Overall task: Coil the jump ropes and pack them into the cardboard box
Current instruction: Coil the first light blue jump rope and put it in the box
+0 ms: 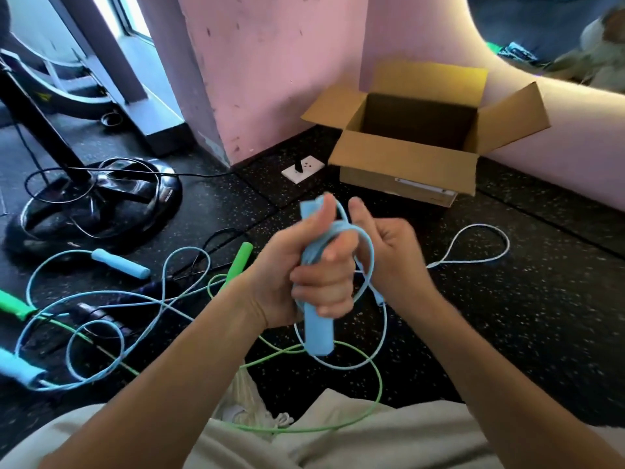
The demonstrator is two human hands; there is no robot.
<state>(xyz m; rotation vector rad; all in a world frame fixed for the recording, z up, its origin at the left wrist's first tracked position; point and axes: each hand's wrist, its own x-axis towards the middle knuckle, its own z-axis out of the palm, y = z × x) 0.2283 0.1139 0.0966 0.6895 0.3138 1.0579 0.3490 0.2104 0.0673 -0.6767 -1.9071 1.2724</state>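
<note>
The floor point(527, 299) was black rubber matting flecked with pale specks, laid in large tiles with visible seams. A pink pillar point(270, 72), scuffed and marked, stood at twelve o'clock, and a pink wall point(575, 137) ran off toward two o'clock, a curved mirror point(541, 25) above it. A white socket plate point(303, 168) sat in the floor just at the pillar's foot, a black plug in it. At ten o'clock stood the black base of an exercise machine point(94, 204), thin black cables looped round it, with daylight from a window point(132, 15) at eleven.

Blue-handled jump rope point(318, 326) upright, cord looped; open cardboard box point(402, 170) beyond.
</note>
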